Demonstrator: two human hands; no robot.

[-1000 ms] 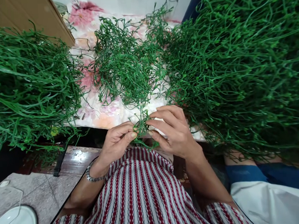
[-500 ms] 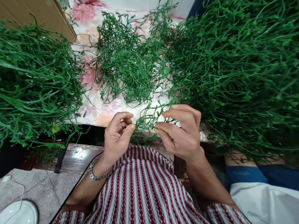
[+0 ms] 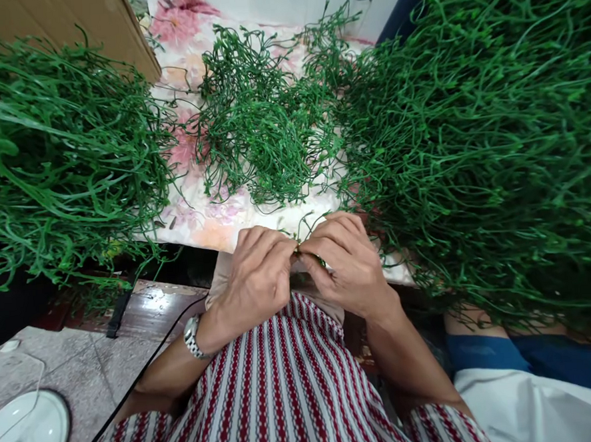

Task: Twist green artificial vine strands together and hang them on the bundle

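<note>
Stems [image 3: 300, 226] pinched at the near edge of the floral cloth [image 3: 255, 217]

The few green stems sit between the two hands, just in front of the person's waist. Their visible tips point away from the body, over the cloth, and curve slightly rightward; the lower ends are hidden by the fingers, so the full long axis cannot be told. The left hand [image 3: 259, 273], back turned up, is curled closed with its fingertips on the stems. The right hand [image 3: 348, 261] pinches them from the other side, thumb below forefinger, and the fingertips of both hands almost touch.

Straight ahead lies the central pile [image 3: 275, 142], about equally near either hand. The big right pile [image 3: 482, 156] is just beside the right hand; the left pile [image 3: 65, 148] lies well apart from the left.
</note>
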